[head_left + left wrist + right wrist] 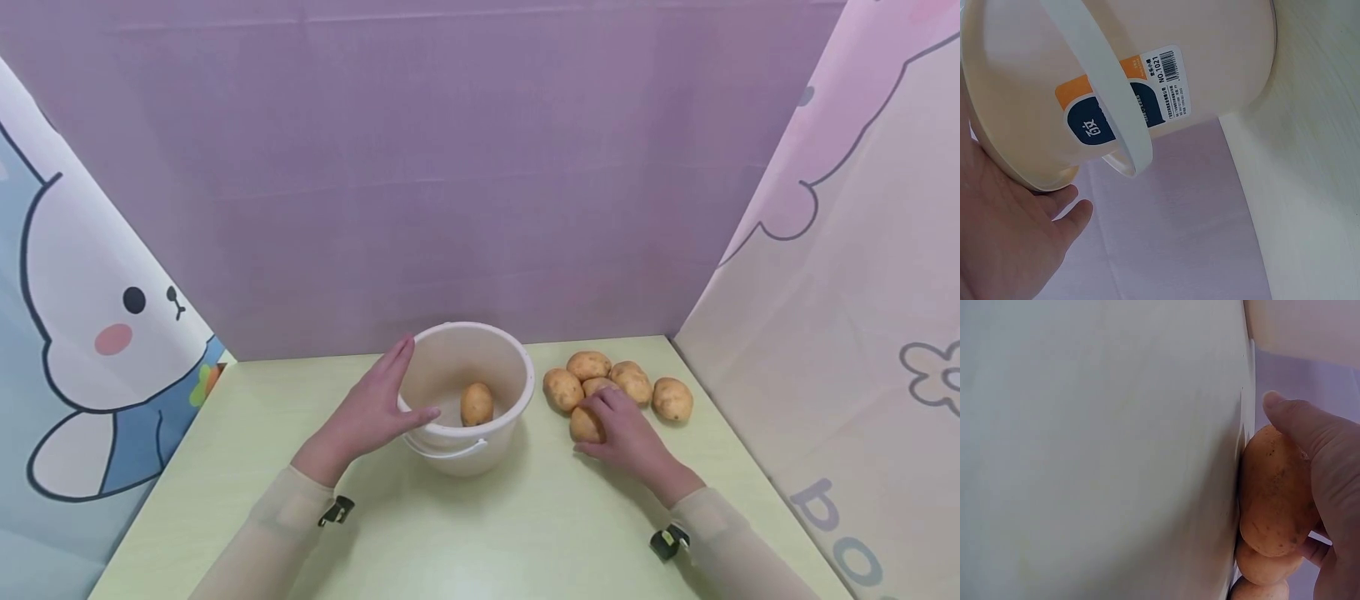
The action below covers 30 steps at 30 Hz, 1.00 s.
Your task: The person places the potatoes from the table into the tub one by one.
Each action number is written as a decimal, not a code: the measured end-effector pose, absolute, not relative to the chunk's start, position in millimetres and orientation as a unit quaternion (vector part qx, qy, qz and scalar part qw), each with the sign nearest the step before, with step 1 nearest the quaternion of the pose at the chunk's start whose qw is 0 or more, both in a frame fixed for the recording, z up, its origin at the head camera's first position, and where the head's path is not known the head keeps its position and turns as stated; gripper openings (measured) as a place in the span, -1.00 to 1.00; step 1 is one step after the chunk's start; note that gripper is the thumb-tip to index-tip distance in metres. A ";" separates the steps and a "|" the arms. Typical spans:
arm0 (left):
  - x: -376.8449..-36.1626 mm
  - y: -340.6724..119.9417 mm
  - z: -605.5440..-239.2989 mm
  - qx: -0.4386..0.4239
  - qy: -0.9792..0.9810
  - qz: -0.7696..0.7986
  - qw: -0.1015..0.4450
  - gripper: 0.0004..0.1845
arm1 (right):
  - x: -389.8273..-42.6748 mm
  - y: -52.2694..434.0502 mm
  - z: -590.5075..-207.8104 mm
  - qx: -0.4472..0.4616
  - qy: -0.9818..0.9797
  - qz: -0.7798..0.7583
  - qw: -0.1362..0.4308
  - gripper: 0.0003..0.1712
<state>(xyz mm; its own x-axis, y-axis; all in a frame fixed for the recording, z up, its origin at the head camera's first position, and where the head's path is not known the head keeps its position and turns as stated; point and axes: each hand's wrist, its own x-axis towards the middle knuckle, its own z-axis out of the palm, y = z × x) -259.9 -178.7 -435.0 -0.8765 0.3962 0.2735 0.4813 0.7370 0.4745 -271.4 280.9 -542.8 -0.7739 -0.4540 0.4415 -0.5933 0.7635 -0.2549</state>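
A white bucket stands upright on the table, one potato lying inside it. My left hand rests against the left side of its rim, thumb and fingers spread and fairly straight. In the left wrist view, the bucket's handle hangs across a printed label. To the right of the bucket, my right hand grips a potato at the near side of a cluster. The right wrist view shows this potato close to the tabletop, thumb along one side.
Several potatoes lie grouped behind my right hand, and another potato sits at the right of the group. A purple cloth wall rises behind the pale table. Printed panels flank the left and right sides.
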 end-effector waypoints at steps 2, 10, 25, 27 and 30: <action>-260.0 -178.7 -435.3 -0.236 -0.929 -0.276 0.077 0.33 | -271.8 280.1 -542.9 0.285 -0.922 0.189 0.181 -0.24; -259.7 -178.5 -434.8 -0.235 -0.929 -0.278 0.075 0.34 | -271.3 278.1 -541.3 0.288 -0.923 0.181 0.178 -0.25; -260.0 -178.0 -435.4 -0.232 -0.927 -0.286 0.074 0.30 | -270.9 276.3 -541.9 0.290 -0.923 0.185 0.172 -0.29; -260.2 -178.1 -435.5 -0.232 -0.927 -0.287 0.074 0.31 | -270.9 275.7 -541.0 0.291 -0.922 0.189 0.173 -0.30; -260.3 -178.3 -435.6 -0.231 -0.927 -0.286 0.074 0.32 | -270.9 274.8 -539.8 0.293 -0.920 0.193 0.177 -0.31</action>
<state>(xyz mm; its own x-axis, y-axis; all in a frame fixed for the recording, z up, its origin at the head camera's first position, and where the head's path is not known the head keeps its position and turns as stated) -260.3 -178.3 -435.6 -0.8823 0.3861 0.2690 0.4706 0.7300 0.4956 -270.9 274.8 -539.8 -0.7661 -0.4694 0.4390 -0.6065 0.7540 -0.2522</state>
